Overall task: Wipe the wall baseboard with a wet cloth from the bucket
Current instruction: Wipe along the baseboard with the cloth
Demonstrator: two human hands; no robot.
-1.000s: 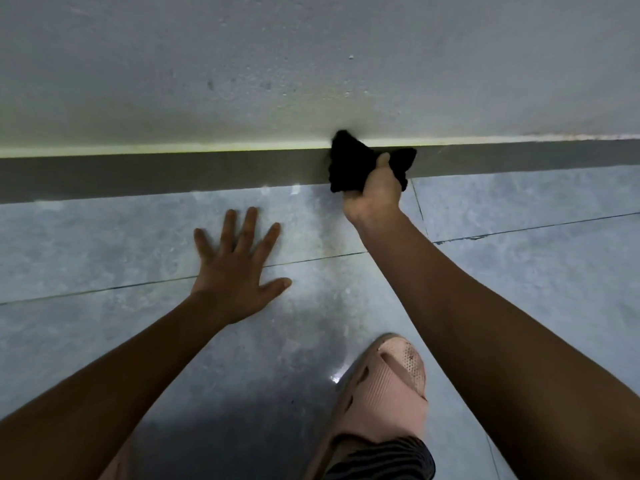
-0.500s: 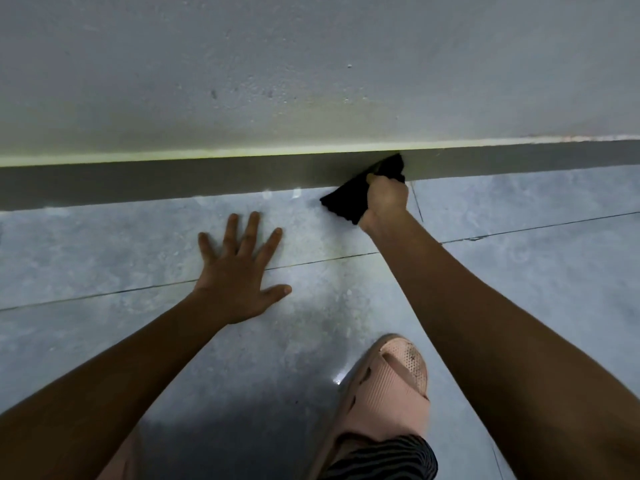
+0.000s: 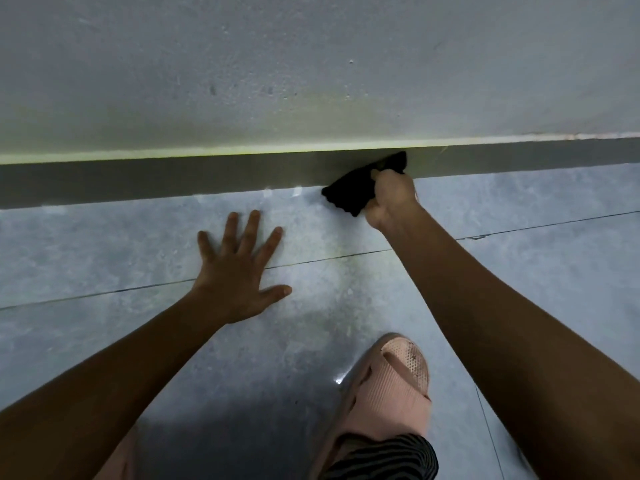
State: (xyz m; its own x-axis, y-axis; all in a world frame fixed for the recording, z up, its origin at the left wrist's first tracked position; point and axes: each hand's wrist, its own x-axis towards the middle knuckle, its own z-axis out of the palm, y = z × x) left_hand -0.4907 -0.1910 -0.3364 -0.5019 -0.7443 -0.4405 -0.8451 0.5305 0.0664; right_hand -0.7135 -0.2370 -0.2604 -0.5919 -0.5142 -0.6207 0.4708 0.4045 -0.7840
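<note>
A dark grey baseboard (image 3: 173, 181) runs across the foot of the pale wall (image 3: 311, 71). My right hand (image 3: 393, 197) is shut on a black cloth (image 3: 349, 195) and presses it against the baseboard right of centre; the cloth's lower corner hangs onto the floor tile. My left hand (image 3: 239, 271) lies flat on the floor with its fingers spread, holding nothing, a little short of the baseboard. No bucket is in view.
Grey floor tiles (image 3: 104, 254) with thin grout lines fill the foreground, with small wet glints near the baseboard. My foot in a pink slipper (image 3: 388, 393) stands below my right arm, with a striped trouser hem at the bottom edge.
My right hand has dropped from the baseboard's top edge and shifted slightly right with the cloth, which now trails lower-left onto the floor. My left hand has stayed planted.
</note>
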